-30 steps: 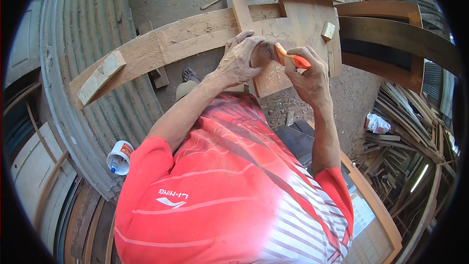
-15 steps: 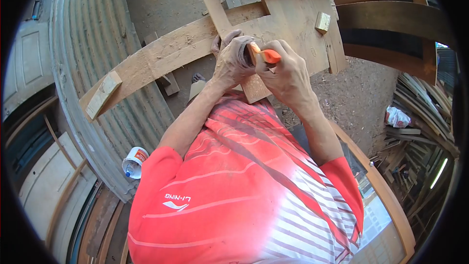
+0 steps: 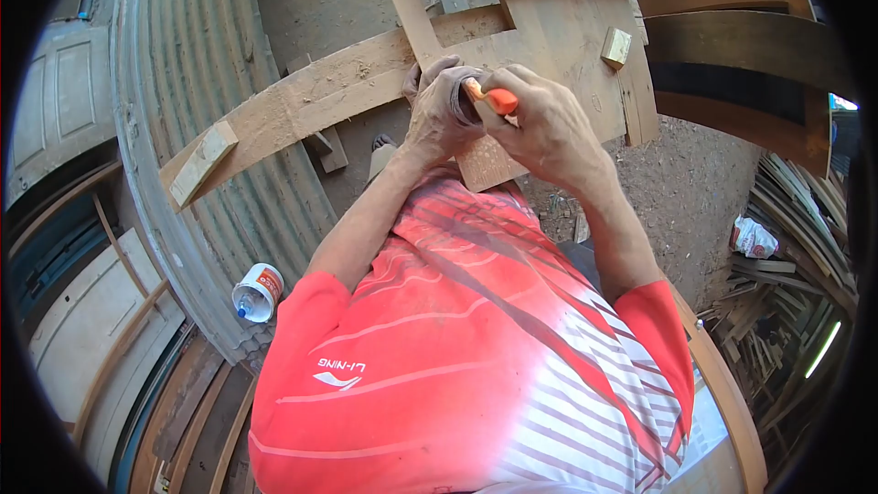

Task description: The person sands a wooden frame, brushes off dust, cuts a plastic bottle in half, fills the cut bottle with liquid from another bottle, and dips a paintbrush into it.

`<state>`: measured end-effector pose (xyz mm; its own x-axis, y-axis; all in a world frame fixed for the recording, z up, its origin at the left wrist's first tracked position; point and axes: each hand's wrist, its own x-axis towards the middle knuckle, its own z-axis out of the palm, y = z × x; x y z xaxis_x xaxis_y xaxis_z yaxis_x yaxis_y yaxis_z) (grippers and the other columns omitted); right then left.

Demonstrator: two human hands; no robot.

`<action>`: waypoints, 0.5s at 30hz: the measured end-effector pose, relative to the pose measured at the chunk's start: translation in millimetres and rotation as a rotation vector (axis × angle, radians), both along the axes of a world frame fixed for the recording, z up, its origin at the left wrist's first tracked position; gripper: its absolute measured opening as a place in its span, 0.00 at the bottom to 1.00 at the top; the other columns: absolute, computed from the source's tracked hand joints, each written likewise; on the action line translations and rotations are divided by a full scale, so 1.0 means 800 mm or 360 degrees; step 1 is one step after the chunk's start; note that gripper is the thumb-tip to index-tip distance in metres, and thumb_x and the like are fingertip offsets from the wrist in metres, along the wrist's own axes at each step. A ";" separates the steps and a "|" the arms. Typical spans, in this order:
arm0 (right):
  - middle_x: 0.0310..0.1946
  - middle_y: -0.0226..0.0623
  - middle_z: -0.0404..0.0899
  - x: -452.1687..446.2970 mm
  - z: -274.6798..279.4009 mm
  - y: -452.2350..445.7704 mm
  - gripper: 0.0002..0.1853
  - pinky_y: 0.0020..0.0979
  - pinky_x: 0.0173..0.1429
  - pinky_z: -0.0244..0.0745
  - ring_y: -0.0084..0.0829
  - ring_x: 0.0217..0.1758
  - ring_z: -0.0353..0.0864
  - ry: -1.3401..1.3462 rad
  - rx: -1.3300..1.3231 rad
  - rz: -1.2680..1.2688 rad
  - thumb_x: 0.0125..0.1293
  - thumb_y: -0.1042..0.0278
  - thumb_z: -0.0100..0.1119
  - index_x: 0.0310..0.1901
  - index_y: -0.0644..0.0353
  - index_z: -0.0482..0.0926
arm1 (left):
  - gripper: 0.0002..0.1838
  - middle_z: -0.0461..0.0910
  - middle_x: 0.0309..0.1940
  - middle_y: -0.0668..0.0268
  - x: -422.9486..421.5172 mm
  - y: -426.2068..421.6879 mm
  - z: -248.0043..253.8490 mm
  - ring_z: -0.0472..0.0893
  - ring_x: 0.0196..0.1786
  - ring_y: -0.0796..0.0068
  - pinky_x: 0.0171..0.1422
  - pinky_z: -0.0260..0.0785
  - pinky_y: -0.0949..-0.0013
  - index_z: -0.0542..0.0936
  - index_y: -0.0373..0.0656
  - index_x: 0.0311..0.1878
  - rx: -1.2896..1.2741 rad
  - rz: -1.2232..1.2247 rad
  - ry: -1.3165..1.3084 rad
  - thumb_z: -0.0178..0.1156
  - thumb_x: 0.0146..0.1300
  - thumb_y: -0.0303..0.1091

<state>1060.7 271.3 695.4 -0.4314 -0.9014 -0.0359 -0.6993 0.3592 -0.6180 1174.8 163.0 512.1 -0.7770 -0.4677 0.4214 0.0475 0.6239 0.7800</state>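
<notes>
My left hand point(image 3: 443, 116) is closed over a long wooden strip point(image 3: 487, 163), its fingertips at the strip's left edge. The strip runs from the far side of the work down to my shirt front. In my right hand point(image 3: 546, 121) is a small tool with an orange handle point(image 3: 501, 101), pinched between thumb and fingers. Its narrow, pale orange end reaches into the hollow of my left hand, so the tip is hidden and I cannot tell the tool's kind. Under the strip lies a curved, dusty wooden board point(image 3: 315, 96), joined to a wide wooden panel point(image 3: 562, 46).
Small wood blocks point(image 3: 203, 163) point(image 3: 615, 48) rest on the board and panel. Corrugated sheet metal point(image 3: 197, 64) and a white tub point(image 3: 258, 293) holding a bottle are at left. Curved wooden frames point(image 3: 741, 37), stacked offcuts point(image 3: 796, 220) and a framed glass panel point(image 3: 732, 393) are at right.
The whole view has shifted slightly right. Both hands keep their holds, and the orange handle has tilted a little, more of it showing upright beside my right thumb.
</notes>
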 end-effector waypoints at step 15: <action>0.44 0.47 0.85 0.020 0.000 -0.010 0.09 0.51 0.44 0.81 0.55 0.41 0.86 0.0108 -0.0076 -0.0167 0.70 0.66 0.66 0.46 0.58 0.79 | 0.36 0.85 0.56 0.66 -0.010 -0.006 0.002 0.75 0.73 0.51 0.83 0.51 0.40 0.80 0.51 0.61 0.0019 -0.0009 0.0048 0.83 0.47 0.39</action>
<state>1076.5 263.5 695.4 -0.5233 -0.8513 0.0383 -0.7001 0.4039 -0.5888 1166.6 158.0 513.8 -0.7666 -0.4684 0.4393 0.0749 0.6142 0.7856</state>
